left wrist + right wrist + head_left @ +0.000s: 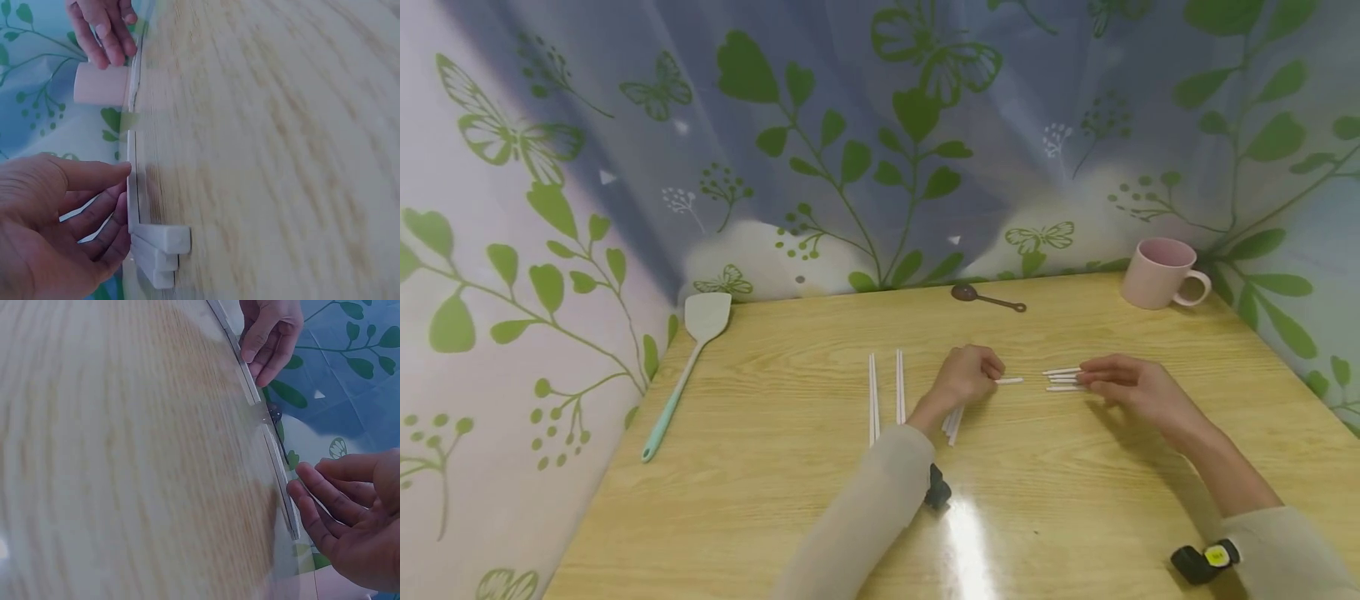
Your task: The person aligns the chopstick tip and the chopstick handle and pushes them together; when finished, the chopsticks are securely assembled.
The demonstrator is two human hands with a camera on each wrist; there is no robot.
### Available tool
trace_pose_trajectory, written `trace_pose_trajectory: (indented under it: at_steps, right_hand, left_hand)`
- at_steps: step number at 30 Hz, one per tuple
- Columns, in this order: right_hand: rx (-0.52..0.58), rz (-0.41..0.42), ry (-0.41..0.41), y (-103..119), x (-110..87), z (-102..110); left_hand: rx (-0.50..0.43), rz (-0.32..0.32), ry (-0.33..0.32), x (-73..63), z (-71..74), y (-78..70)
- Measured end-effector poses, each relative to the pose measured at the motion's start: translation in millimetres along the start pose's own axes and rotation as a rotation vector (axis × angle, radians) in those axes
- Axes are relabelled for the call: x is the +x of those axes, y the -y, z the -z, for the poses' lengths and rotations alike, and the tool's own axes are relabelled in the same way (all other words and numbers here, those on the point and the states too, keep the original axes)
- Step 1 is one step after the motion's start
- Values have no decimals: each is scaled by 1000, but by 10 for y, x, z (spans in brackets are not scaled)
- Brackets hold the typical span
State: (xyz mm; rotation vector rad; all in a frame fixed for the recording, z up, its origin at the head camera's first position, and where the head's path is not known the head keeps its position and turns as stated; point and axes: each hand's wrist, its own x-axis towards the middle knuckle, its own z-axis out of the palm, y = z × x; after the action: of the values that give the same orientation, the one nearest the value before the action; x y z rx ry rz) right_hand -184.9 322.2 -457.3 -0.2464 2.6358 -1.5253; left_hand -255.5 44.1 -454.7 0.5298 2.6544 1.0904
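Note:
My left hand (966, 375) pinches a white chopstick (1011, 381), whose end sticks out to the right past the fingers. In the left wrist view its thumb and fingertips meet that chopstick (132, 187) just above the table. Below the wrist lie several more chopsticks (953, 427), their thick square ends fanned. Over to the right, my right hand (1138, 387) has its fingertips at several loose chopsticks (1062, 381) pointing left. Its fingers (325, 494) look loosely bent in the right wrist view, touching the chopsticks' side; a firm grip is not visible.
Two pairs of chopsticks (873, 400) lie left of my left hand. A white-headed turner (707, 317) with a mint handle is at the table's left. Along the back stand a brown spoon (988, 298) and a pink mug (1157, 271), before a patterned curtain (850, 125).

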Motion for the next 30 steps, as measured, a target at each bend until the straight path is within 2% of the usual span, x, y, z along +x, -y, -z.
trace_pose_trajectory:
  at_steps: [5,13,22,30]
  right_hand:
    - [-33,-22,17,26,-5,-7]
    - [-78,-41,31,59,-17,-30]
    - [-108,-24,9,37,4,-88]
    - [-114,-25,14,20,5,-135]
  left_hand:
    - [30,12,-1,10,-36,-13]
    - [71,-18,-3,-7,-59,-29]
    - [26,-91,-8,-88,0,-64]
    - [-23,-111,-20,-163,77,-79]
